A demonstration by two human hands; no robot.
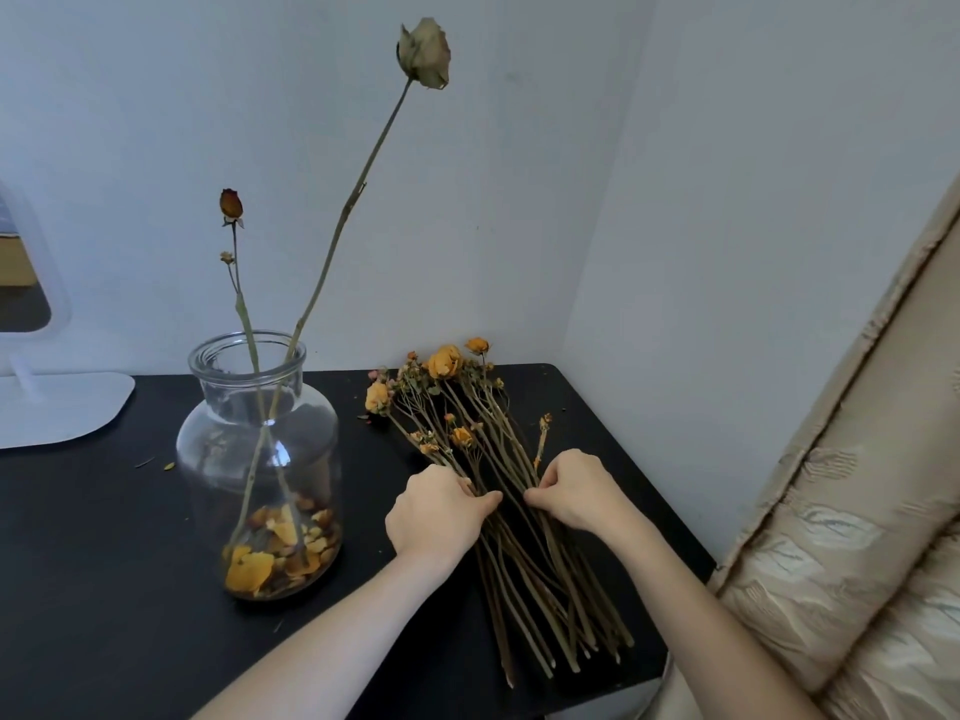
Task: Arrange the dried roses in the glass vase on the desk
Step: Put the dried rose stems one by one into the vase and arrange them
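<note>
Dried roses (524, 569) flat on counter (104, 563) by right edge, long axis near-to-far, heads toward far right corner, cut ends at near edge. Left hand (439, 511) and right hand (574, 491) pinching stems mid-length. Glass vase (260, 459) upright just left, two tall roses (423, 52) leaning inside.

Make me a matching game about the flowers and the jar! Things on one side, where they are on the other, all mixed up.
Things:
1. tall pale rose
2. loose petals
3. bundle of roses
4. glass vase

Places:
A. lying flat on the black desk
B. standing upright, left of the bundle
C. heaped at the bottom of the vase
D. leaning in the vase, reaching highest

Pairs: 1-D, 2-C, 3-A, 4-B
</note>
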